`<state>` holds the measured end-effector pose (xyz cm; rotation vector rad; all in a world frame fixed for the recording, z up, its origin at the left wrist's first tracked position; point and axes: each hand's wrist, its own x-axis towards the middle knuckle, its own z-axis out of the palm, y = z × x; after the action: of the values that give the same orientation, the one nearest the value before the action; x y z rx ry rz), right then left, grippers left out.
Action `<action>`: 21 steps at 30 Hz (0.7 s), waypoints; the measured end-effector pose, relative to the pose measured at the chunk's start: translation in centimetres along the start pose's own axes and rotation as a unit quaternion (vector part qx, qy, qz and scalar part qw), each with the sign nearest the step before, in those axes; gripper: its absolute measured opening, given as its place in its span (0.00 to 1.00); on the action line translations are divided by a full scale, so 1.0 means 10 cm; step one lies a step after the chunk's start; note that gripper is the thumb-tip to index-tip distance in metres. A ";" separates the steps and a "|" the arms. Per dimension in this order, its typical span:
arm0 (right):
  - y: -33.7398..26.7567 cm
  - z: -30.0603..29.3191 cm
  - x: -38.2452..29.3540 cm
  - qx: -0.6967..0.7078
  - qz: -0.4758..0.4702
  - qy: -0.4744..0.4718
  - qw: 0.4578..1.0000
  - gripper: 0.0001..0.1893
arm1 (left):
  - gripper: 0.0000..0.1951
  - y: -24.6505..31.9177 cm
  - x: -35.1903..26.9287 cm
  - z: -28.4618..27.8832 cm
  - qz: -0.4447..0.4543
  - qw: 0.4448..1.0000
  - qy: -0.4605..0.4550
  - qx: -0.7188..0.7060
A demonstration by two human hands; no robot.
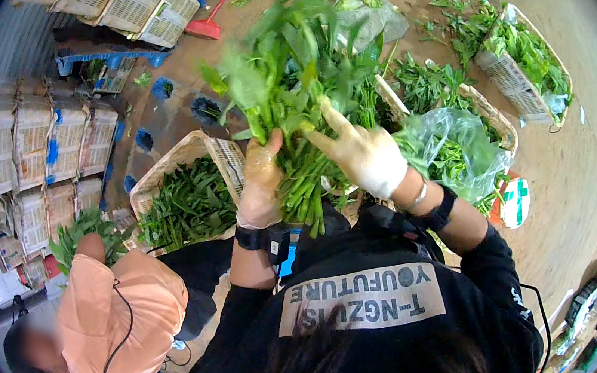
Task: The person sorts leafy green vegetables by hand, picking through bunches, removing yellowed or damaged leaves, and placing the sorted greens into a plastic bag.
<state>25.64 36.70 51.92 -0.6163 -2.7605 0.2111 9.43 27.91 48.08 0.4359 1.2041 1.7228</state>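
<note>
My left hand [259,183], in a pale, wet-looking glove, is closed around a thick bunch of leafy green vegetables [284,81]. Its cut stems [302,194] hang down toward my lap, and the leaves fan out away from me, partly blurred. On the right side of the bunch is my right hand [365,158], in a white glove with yellowish fingers. Two of its fingers are spread apart, their tips against the leaves. Beyond my right wrist, a clear plastic bag [458,134] lies over more greens in a crate [496,118].
To my left stands a plastic crate [160,168] of dark greens. A co-worker [123,317] in an orange top sits beside it with greens [86,231]. Stacked crates [35,142] rise behind. Another filled crate [514,84] is at right, and a red broom [204,29] lies ahead.
</note>
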 end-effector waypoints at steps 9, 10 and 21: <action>0.11 0.01 -0.30 0.141 0.029 0.009 0.990 0.22 | 0.22 -0.09 0.01 -0.28 0.045 0.997 0.001 0.055; 0.12 -0.08 -0.23 0.150 0.003 0.076 0.986 0.22 | 0.23 -0.09 0.00 -0.28 0.013 0.999 -0.020 0.046; 0.18 0.16 -0.28 0.005 -0.006 -0.023 1.000 0.16 | 0.19 -0.27 0.19 -0.31 -0.132 0.987 -0.082 0.042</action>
<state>28.24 36.99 49.33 -0.5985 -2.8049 0.2388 7.67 28.09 43.92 0.4372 1.1617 1.3883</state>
